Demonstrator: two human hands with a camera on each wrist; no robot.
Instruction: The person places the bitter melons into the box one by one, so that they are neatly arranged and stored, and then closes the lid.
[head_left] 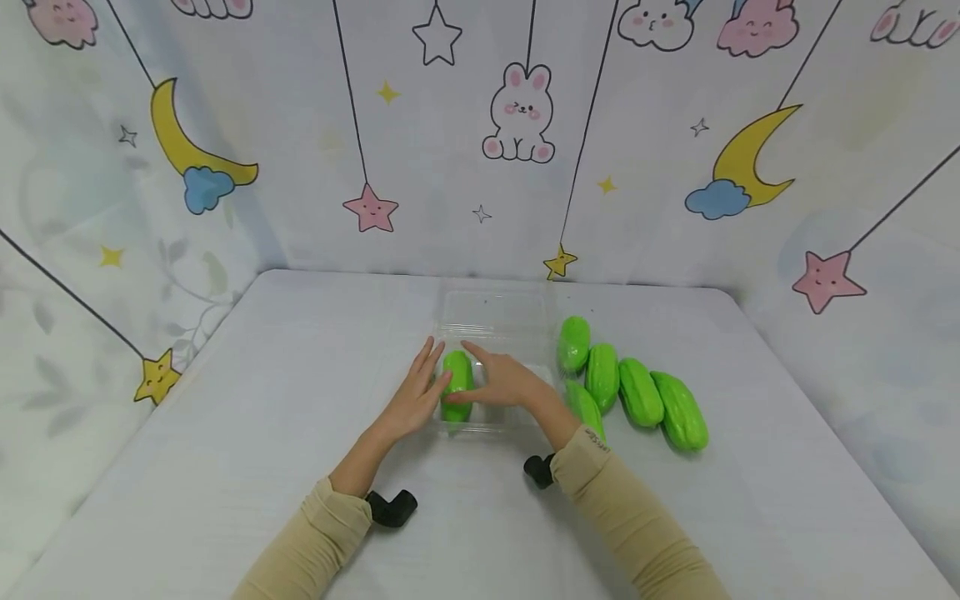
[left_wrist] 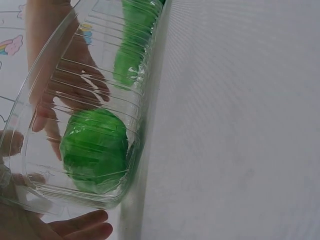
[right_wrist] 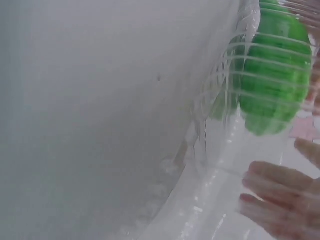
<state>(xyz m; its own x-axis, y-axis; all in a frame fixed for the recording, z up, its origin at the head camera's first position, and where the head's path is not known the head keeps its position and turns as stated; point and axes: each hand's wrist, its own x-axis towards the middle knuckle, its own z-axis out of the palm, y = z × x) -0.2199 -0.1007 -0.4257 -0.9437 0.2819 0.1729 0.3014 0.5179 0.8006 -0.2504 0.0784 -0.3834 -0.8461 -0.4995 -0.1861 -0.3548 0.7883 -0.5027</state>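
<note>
A glossy, green, ridged gourd-like piece [head_left: 457, 367] lies lengthwise along the left side of a clear plastic container [head_left: 491, 427] whose lid [head_left: 495, 310] is flipped back. My left hand [head_left: 411, 402] rests beside the container's left wall, its fingers extended. Over the container, my right hand [head_left: 506, 381] spreads its thumb and fingers about the green piece; whether they touch it is unclear. The left wrist view shows the piece [left_wrist: 95, 150] through the ribbed wall. In the right wrist view, the right hand's fingers [right_wrist: 275, 182] are apart from the piece [right_wrist: 277, 70].
Several similar green pieces [head_left: 640, 392] lie to the right of the container, one close by the right forearm. White cloth [head_left: 315, 350] covers the table, and a printed curtain [head_left: 450, 150] hangs behind it. A black camera mount sits at each wrist.
</note>
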